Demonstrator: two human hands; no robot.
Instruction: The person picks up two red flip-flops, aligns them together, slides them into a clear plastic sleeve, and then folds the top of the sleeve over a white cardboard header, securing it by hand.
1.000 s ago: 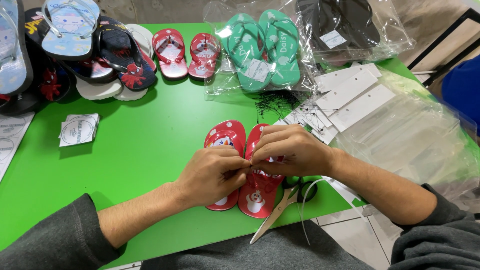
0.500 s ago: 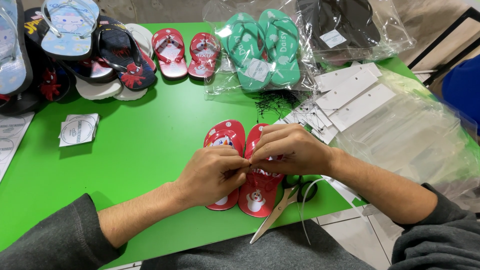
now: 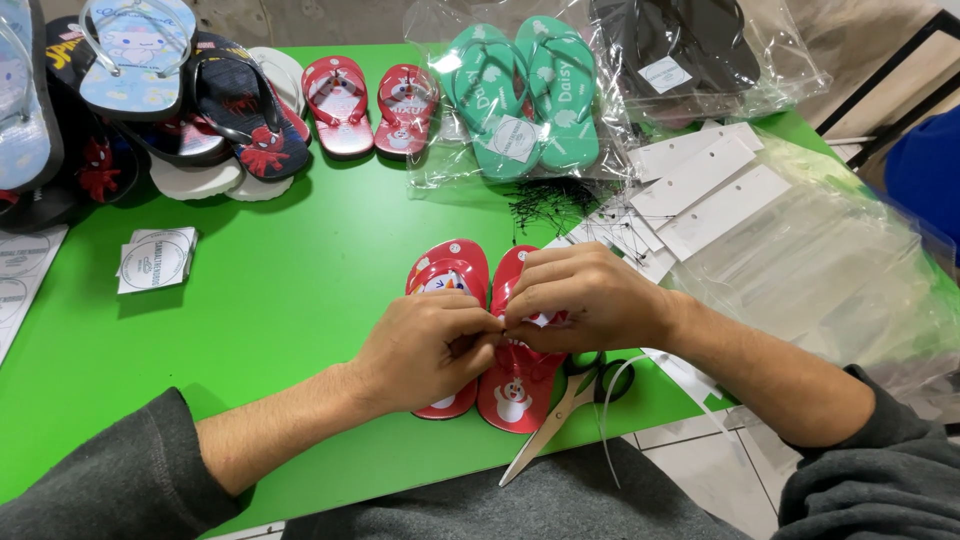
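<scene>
Hands are brought together over a pair of small red flip-flops (image 3: pixel 470 340) that is laid side by side near the front edge of the green table (image 3: pixel 280 300). The left hand (image 3: pixel 425 350) is curled over the left sandal, its fingertips bunched and pressed against those of the right hand (image 3: pixel 585 300), and something small is pinched between them above the straps; what it is cannot be told. Scissors (image 3: pixel 560 410) are laid just beside the right sandal, partly under the right wrist. A second red pair (image 3: pixel 370 105) is set at the far side, with green flip-flops in a clear bag (image 3: pixel 525 95) beside it, and a heap of other sandals (image 3: pixel 150 100) is piled at the far left. White card tags (image 3: pixel 700 185) and clear bags (image 3: pixel 830 270) are spread to the right
</scene>
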